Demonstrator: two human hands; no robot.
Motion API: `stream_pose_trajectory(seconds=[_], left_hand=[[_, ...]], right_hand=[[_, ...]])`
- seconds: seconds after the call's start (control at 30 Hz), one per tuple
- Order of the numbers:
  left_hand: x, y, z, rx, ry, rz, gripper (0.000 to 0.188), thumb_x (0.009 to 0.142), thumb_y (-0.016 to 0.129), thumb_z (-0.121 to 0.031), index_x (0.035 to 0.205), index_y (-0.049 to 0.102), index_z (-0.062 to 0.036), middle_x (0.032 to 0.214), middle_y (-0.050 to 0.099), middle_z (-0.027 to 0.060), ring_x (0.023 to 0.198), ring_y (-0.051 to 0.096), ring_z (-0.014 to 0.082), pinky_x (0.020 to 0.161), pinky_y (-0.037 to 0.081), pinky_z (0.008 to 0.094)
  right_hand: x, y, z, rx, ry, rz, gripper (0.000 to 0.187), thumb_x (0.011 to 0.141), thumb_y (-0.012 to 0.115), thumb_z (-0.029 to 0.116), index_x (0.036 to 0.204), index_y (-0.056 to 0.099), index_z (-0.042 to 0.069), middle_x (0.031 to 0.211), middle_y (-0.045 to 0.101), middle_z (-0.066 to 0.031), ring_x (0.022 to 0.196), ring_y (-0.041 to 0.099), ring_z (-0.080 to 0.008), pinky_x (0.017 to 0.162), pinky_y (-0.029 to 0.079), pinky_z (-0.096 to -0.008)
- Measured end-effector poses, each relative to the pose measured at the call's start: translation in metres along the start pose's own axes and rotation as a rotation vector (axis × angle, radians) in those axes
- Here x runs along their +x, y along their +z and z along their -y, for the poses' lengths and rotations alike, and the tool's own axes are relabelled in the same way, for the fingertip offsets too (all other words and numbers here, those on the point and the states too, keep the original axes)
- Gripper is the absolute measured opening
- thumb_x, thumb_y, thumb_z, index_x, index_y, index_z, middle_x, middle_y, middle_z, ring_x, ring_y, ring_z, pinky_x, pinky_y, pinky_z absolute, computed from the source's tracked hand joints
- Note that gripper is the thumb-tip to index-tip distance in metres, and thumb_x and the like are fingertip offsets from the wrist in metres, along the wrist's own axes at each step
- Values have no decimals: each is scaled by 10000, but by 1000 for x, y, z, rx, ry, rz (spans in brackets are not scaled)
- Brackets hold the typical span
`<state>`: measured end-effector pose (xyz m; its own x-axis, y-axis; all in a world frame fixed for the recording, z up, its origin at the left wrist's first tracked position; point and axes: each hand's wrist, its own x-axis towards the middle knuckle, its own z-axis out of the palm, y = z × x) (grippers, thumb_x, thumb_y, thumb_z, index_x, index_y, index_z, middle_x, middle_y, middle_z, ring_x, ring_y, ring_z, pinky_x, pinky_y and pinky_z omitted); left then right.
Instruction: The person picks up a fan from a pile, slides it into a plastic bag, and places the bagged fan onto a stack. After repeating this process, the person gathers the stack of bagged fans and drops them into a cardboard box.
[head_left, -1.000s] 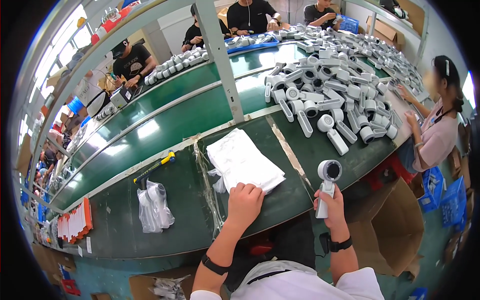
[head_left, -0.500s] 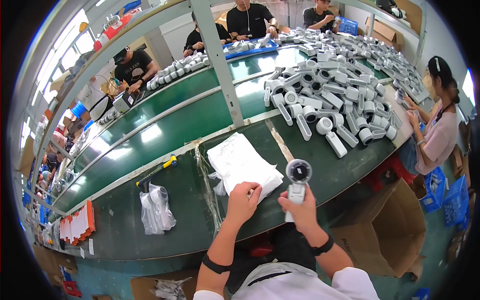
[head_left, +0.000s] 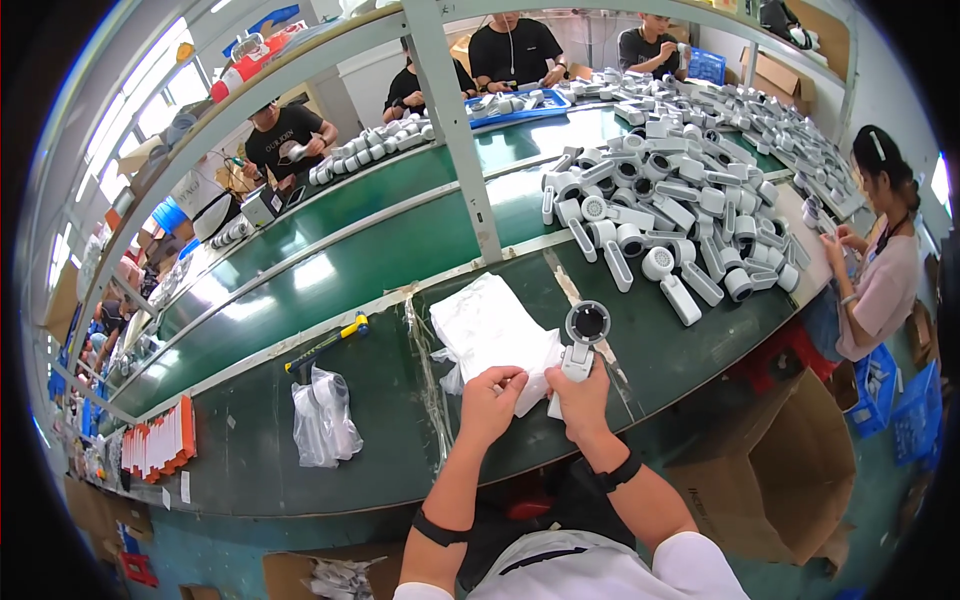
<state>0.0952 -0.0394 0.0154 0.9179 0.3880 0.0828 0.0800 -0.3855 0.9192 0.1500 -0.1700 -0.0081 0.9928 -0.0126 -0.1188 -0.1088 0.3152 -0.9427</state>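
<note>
The grey-white handheld device [head_left: 578,354] stands tilted over the near edge of the workbench [head_left: 240,475], its round head with a dark centre pointing to 12 o'clock. The right hand [head_left: 584,402] grips it, fingers closed around the handle. At 8 o'clock from the device is the left hand [head_left: 488,402], thumb and fingertips drawn together at the near edge of the white stack [head_left: 490,325]; whether they pinch a sheet I cannot tell. The stack lies flat on the bench, between 9 and 10 o'clock of the device.

Farther out, at 9 o'clock, lies a yellow-and-black tool [head_left: 328,342], with a clear plastic bag [head_left: 326,422] of pale items just below it. A row of orange-and-white pieces [head_left: 158,440] sits beyond, near the bench's left end. At 1 o'clock a heap of similar devices [head_left: 680,210] covers the bench. A co-worker in pink [head_left: 885,270] sits between 2 and 3 o'clock; an open cardboard box [head_left: 790,470] stands at 4 o'clock.
</note>
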Motion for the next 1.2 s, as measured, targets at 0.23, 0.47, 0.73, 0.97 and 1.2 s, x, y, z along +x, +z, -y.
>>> stream_pose_trajectory(seconds=[0.23,0.47,0.73,0.97,1.2], left_hand=[[4,3,7,-317,-48,-225,154,900,666,-117,984,698,9,837,698,48,701,591,71,656,467,224],[-5,8,-2,-52,-1,-219,160,876,684,-133,969,697,-4,794,679,55,650,581,75,584,462,230],[-2,11,3,-1,220,-190,156,873,684,-120,988,698,-15,790,685,69,614,581,91,545,451,234],[-9,-11,4,-30,142,-119,128,888,657,-79,991,690,-10,808,694,69,637,588,97,564,462,250],[-13,-17,-15,122,403,-130,84,853,647,-19,936,644,-8,902,642,98,805,610,226,705,485,319]], right_hand=[[3,-10,-17,-99,-108,11,352,733,704,28,1033,524,-10,856,615,-65,688,593,-120,625,500,-273],[-24,-48,36,-186,-71,189,337,819,711,88,1093,541,-14,827,646,-59,682,611,-116,621,504,-261],[-25,-72,79,-477,257,731,849,911,649,194,1538,98,38,844,675,-115,645,643,-142,550,513,-266],[0,-53,74,-536,384,863,807,949,612,235,1559,104,93,817,657,-99,608,617,-126,517,506,-261],[4,-54,53,-607,324,786,619,945,614,253,1472,347,68,894,641,-91,683,624,-113,522,511,-261]])
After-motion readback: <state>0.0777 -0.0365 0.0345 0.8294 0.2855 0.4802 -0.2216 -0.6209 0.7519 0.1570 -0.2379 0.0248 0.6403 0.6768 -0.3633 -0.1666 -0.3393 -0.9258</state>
